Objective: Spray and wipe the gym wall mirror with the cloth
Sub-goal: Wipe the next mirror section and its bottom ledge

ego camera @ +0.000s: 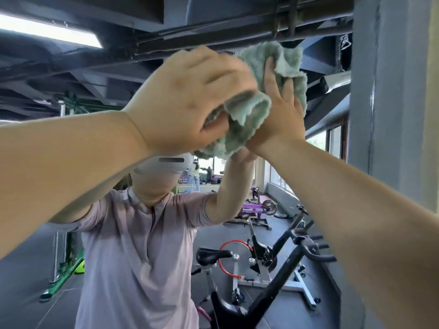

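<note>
- Wall mirror (78, 74): fills the view from 7 o'clock round to 1 o'clock. It reflects a dark ceiling, a light strip at 10 o'clock and your torso in a pale pink shirt (133, 257) at 6 o'clock.
- Grey pillar (392, 91): at 3 o'clock, bordering the glass.
- Spin bikes (297, 255): at 5 o'clock, with black saddle and handlebars, one with a red-rimmed flywheel. You cannot tell which parts are reflection.
- Left hand (187, 100): at centre, its back toward you. The fingers are curled round the cloth's lower folds and the thumb is tucked beneath, a firm grip.
- Right hand (278, 115): just beside the left hand, at its 3 o'clock. The fingers are straight and point up, laid flat on the cloth, with their tips buried in its folds.
- Green terry cloth (249, 112): bunched between both hands, raised toward 12 o'clock in front of the mirror. Its contact with the glass is hidden behind your hands.
</note>
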Demonstrator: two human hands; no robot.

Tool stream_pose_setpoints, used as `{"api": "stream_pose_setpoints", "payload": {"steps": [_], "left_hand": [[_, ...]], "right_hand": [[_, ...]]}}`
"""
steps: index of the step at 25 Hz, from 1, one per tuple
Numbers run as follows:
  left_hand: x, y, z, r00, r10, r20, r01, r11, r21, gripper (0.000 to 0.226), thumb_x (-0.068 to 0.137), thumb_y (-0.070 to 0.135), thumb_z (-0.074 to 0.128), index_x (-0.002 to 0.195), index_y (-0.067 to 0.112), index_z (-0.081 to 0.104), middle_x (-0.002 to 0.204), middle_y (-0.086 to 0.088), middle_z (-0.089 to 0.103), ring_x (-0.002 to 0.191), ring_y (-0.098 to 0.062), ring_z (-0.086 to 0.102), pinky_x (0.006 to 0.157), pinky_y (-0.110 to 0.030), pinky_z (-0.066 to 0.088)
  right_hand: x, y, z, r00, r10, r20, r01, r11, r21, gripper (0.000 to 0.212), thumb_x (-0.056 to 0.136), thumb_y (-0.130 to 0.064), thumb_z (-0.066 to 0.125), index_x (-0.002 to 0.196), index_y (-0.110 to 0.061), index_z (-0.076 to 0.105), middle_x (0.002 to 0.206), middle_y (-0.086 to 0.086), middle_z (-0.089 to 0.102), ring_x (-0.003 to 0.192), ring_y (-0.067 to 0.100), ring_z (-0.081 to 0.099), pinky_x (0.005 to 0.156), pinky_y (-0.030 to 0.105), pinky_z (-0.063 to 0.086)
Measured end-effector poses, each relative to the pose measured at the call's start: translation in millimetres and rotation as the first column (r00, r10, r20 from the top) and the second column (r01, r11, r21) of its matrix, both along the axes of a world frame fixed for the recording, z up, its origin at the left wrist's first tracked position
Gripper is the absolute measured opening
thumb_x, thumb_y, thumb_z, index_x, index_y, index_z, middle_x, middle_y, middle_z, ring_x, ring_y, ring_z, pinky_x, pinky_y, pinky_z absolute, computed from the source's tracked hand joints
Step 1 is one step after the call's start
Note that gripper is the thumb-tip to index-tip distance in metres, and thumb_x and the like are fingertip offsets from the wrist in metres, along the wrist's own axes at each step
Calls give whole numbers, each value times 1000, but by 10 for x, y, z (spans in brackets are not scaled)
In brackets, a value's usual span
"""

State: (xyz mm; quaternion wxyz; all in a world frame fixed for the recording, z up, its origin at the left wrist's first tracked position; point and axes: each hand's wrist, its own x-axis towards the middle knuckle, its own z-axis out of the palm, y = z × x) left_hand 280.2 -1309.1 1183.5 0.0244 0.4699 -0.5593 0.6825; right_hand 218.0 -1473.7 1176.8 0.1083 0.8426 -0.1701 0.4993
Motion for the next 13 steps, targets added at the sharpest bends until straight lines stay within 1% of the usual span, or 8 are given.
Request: {"api": "stream_pose_setpoints", "payload": {"steps": [2, 4, 6, 7, 10, 11, 12, 13], "left_hand": [[8, -3, 30, 993, 112, 49, -112, 994, 10, 29, 93, 32, 44, 94, 11, 65, 87, -10, 67, 79, -30, 59, 74, -41, 42], [0, 48, 73, 976, 217, 2, -216, 972, -93, 40, 95, 39, 38, 78, 12, 63, 67, -8, 62, 65, -30, 55, 71, -40, 37], [-44, 91, 180, 945, 323, -45, -326, 935, -141, 49, 98, 44, 33, 76, 13, 65, 58, -6, 58, 63, -29, 53, 72, -39, 32], [-95, 106, 234, 928, 373, 15, -369, 924, -104, 47, 97, 42, 32, 77, 16, 66, 57, -4, 55, 64, -27, 52, 72, -38, 31], [-186, 57, 294, 828, 443, 343, -527, 825, 206, 30, 82, 25, 39, 70, 23, 66, 73, 1, 58, 75, -26, 54, 73, -39, 41], [-218, 88, 289, 818, 459, 348, -569, 738, 363, 30, 79, 22, 37, 68, 23, 65, 80, 2, 61, 78, -26, 57, 74, -41, 47], [-296, 87, 280, 818, 498, 286, -573, 669, 474, 29, 79, 24, 34, 69, 25, 62, 85, 4, 61, 80, -25, 57, 74, -42, 49], [-362, 76, 264, 759, 626, 181, -616, 599, 512, 28, 84, 29, 30, 72, 26, 55, 87, 6, 58, 79, -21, 56, 73, -39, 48]], "right_hand": [[-73, -25, -22, 1000, -31, -4, 31, 998, -48, 89, 88, -59, 48, 148, -47, -16, 161, -1, -20, 147, 39, -8, 119, 48, 3], [-133, -50, -97, 999, -29, -30, 26, 995, -95, 76, 83, -70, 17, 147, -48, -17, 161, -2, -18, 147, 37, -8, 120, 48, 5], [-177, -106, -188, 996, -28, -80, 20, 995, -101, 83, 71, -77, -3, 147, -46, -17, 161, -6, -18, 148, 33, -10, 120, 45, 5], [-196, -133, -205, 996, -29, -81, 22, 996, -91, 84, 70, -77, -5, 148, -46, -16, 161, -7, -17, 148, 31, -11, 119, 45, 5], [-195, -198, -165, 996, 16, -83, -21, 998, -60, 72, 86, -75, 15, 148, -48, -12, 161, -11, -16, 148, 27, -12, 117, 44, 6], [-191, -227, -146, 995, 42, -92, -49, 996, -75, 70, 89, -72, 21, 148, -50, -10, 161, -12, -14, 148, 26, -10, 116, 44, 7], [-235, -280, -143, 994, 68, -86, -76, 992, -100, 67, 91, -70, 25, 148, -51, -7, 161, -14, -11, 149, 24, -6, 116, 45, 10], [-278, -330, -141, 993, 105, -58, -112, 986, -120, 64, 93, -67, 27, 149, -51, -1, 162, -14, -4, 148, 22, 0, 115, 45, 14]]}}
